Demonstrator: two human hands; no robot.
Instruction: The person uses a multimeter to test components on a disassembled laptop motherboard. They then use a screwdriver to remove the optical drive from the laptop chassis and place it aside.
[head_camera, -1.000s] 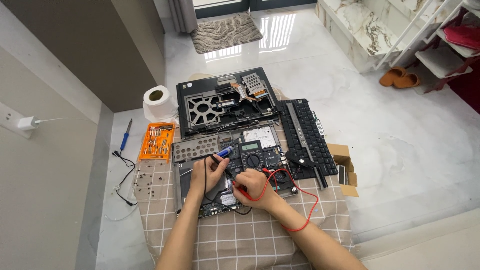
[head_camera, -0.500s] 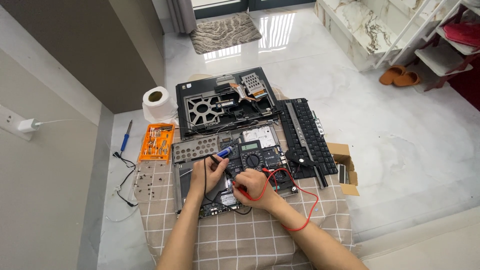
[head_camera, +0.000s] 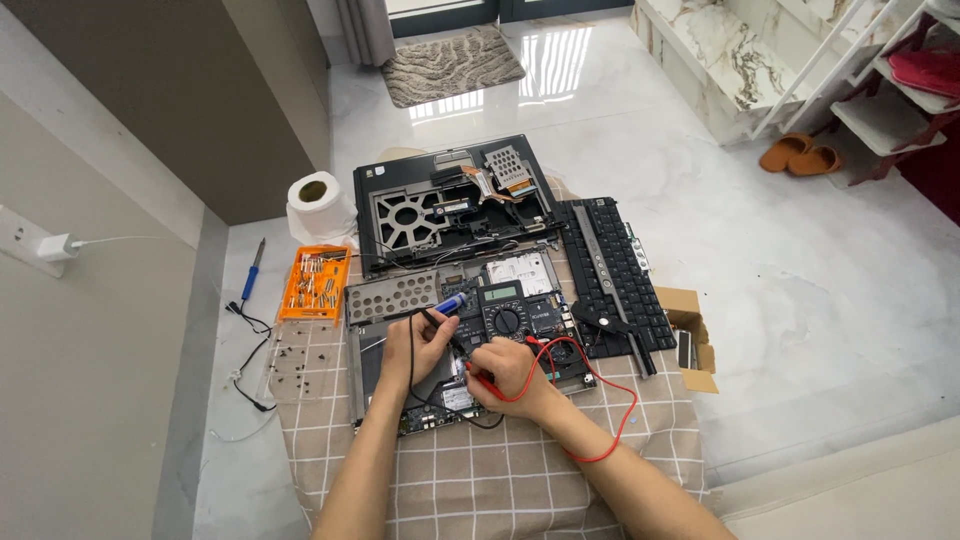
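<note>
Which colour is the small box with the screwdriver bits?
Orange, seen in the head view, left of the opened laptop.

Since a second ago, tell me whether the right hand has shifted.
No. The right hand stays just below the multimeter, holding the red probe on the circuit board.

Around the open circuit board (head_camera: 440, 385) at frame centre, passage is hemmed in by the multimeter (head_camera: 510, 312) above, the looping red lead (head_camera: 610, 410) at right and the black lead (head_camera: 412, 350) at left, while the checked cloth (head_camera: 500, 480) along the bottom edge lies open.
</note>
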